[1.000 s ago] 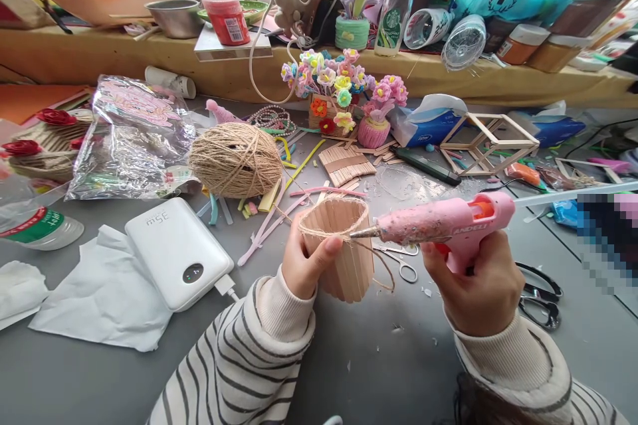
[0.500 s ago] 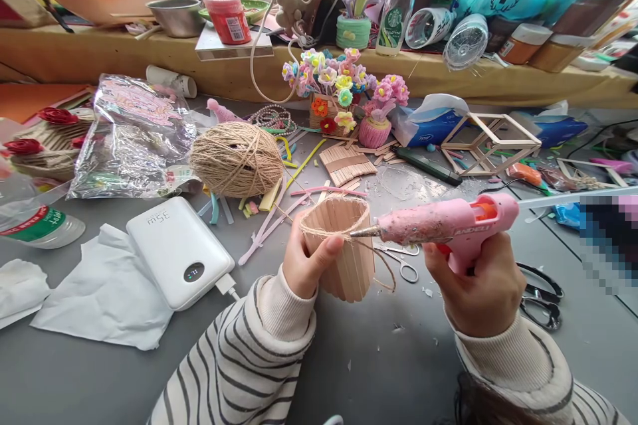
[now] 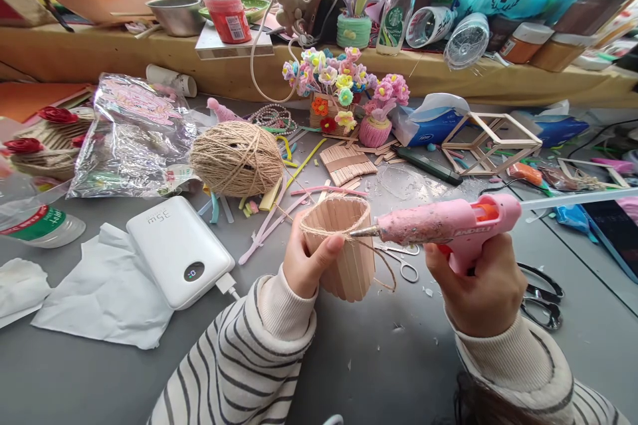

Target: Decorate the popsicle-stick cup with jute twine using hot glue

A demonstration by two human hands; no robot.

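My left hand (image 3: 310, 259) grips a small cup of upright wooden sticks (image 3: 351, 269), its thumb pressed on twine around the rim. A pink glue gun (image 3: 428, 220) is held in my right hand (image 3: 478, 285), a finger at its red trigger. The gun's metal tip touches or nearly touches the twine at the rim, just right of my left thumb. One loose twine end (image 3: 387, 272) curls off the cup's right side. Behind my left hand lies a ball of twine (image 3: 236, 159), with a strand running toward the cup.
A white power bank (image 3: 174, 255) and paper tissue (image 3: 107, 292) lie left. Small scissors (image 3: 406, 265) sit behind the cup; black-framed glasses (image 3: 543, 302) are beside my right wrist. Further back are a stick bundle (image 3: 347, 164), flowers (image 3: 333, 80) and a stick frame (image 3: 491, 144).
Both hands, the cup and the glue gun are almost unmoved; my right hand has shifted very slightly right.
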